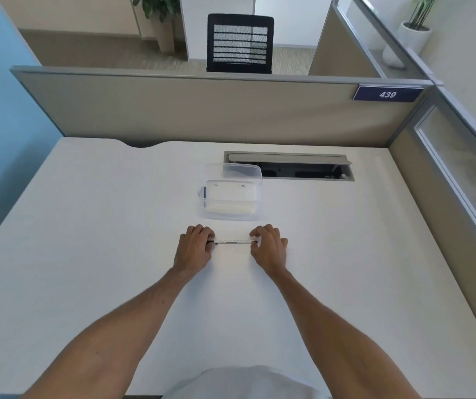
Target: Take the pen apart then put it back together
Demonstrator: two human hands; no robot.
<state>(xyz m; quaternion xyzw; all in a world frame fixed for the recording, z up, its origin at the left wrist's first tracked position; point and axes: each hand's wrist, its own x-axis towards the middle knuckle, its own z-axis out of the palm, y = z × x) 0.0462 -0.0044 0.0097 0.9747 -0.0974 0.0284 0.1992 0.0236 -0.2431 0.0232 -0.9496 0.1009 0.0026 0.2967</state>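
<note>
A slim pen point(233, 242) with a clear white barrel lies level, just above the white desk point(87, 226), held between both hands. My left hand point(194, 246) pinches its left end, where a dark tip part shows. My right hand point(268, 244) pinches its right end. Fingers hide both ends of the pen. The barrel looks like one piece between the hands.
A clear plastic box point(232, 194) stands just beyond the hands, with a white item inside. Behind it is an open cable slot point(288, 166) in the desk. Grey partitions point(202, 110) close the far and right sides. A black chair point(239, 43) stands beyond.
</note>
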